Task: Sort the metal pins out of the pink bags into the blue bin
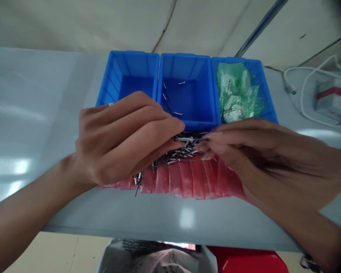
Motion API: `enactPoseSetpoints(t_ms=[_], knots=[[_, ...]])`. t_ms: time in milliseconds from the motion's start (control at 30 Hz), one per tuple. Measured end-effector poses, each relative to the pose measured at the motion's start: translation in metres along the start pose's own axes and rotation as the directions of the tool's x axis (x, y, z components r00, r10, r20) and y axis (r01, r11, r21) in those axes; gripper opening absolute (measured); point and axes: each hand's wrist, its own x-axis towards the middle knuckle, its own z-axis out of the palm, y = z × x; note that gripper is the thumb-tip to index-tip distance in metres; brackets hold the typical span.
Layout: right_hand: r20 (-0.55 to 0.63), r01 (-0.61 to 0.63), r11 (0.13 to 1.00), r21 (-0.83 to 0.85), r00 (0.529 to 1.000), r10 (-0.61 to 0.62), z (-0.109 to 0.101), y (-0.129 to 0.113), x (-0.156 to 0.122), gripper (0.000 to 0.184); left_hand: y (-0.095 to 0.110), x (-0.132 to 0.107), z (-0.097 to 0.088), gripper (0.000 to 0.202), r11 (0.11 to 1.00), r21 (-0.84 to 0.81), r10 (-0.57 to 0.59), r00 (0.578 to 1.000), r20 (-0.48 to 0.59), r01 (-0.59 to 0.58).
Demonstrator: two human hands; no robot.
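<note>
Thin, stiff steel pins [179, 149], light and slippery, best pinched by the shank, lie heaped on a translucent pink plastic bag [187, 181]; bare left hand [122, 138] and bare right hand [244, 157] curl at the heap, any grip indeterminable.

Three bright blue plastic bins [184, 66] with ribbed walls sit across the upper middle of the frame, the rightmost holding a translucent green bag [235, 93]. Silver pins [182, 149] lie on pinkish-red, striped plastic sleeves [184, 180], against a pale grey table [45, 125].
</note>
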Motion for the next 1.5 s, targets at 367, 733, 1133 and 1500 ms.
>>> enactPoseSetpoints(t_ms=[367, 733, 1133, 1500], knots=[[-0.101, -0.302, 0.830, 0.468, 0.915, 0.390, 0.005, -0.001, -0.006, 0.025, -0.004, 0.004, 0.003, 0.014, 0.996, 0.078, 0.050, 0.998, -0.044, -0.046], [0.052, -0.242, 0.775, 0.583, 0.964, 0.261, -0.006, 0.010, 0.003, 0.060, -0.016, -0.001, 0.005, 0.031, 0.989, 0.120, -0.083, 0.996, 0.016, 0.081], [0.181, 0.456, 0.868, -0.198, 0.887, -0.425, 0.001, 0.029, 0.001, 0.009, -0.015, -0.008, 0.013, 0.022, 0.998, 0.051, -0.055, 0.984, 0.170, 0.047], [0.029, 0.166, 0.971, -0.171, 0.986, -0.164, -0.008, 0.012, -0.004, 0.025, -0.012, -0.001, 0.008, 0.023, 0.992, 0.118, 0.029, 0.997, 0.070, -0.037]])
